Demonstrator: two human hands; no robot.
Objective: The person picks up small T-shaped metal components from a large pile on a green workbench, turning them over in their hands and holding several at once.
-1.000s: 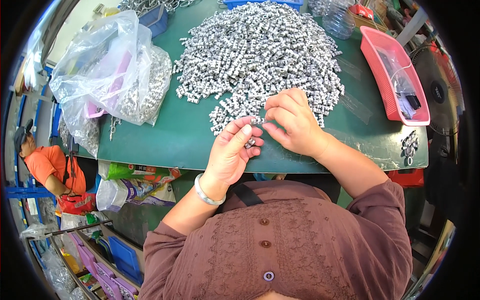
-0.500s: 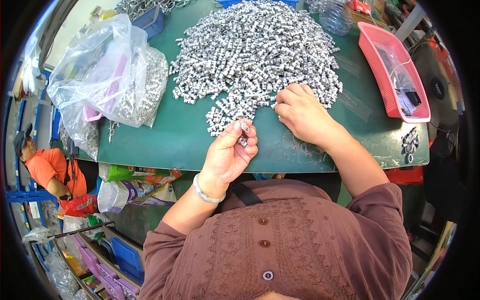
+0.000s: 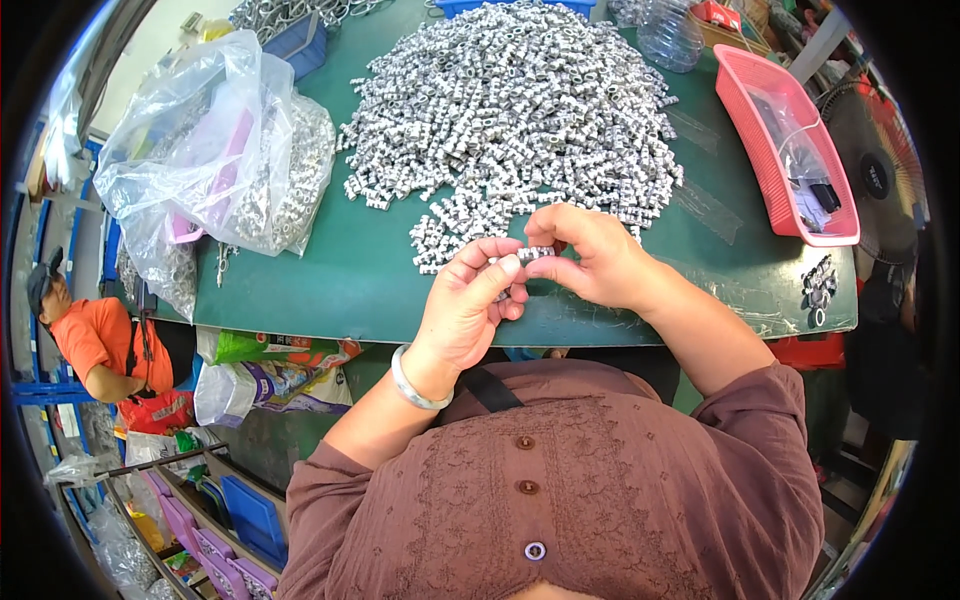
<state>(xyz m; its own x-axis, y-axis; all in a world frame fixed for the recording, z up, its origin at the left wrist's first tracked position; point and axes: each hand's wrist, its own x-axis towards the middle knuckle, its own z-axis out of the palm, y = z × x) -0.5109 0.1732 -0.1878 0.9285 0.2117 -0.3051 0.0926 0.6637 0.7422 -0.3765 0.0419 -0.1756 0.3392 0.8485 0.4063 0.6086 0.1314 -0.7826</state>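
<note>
My left hand (image 3: 458, 312), with a pale bangle (image 3: 412, 382) at the wrist, is closed on small silver metal pieces; another one shows dark and partly hidden under its fingers. Facing it, my right hand (image 3: 600, 262) pinches a short ribbed metal piece (image 3: 536, 254) between thumb and forefinger. That piece lies level between the two hands, its left end at my left fingertips. Just beyond my hands a small spread of like pieces (image 3: 450, 228) runs into a big pile (image 3: 510, 110) of them on the green table (image 3: 370, 285).
At left on the table sits a clear plastic bag (image 3: 290, 170) of metal parts. A pink basket (image 3: 735, 95) stands at right, near a fan (image 3: 878, 175) and a few loose dark links (image 3: 820, 285). Far left, a person in orange (image 3: 100, 340) is beside shelving.
My right hand has come from the pile's near edge back toward me and now meets my left hand at a metal piece. My left hand has turned slightly, staying in place.
</note>
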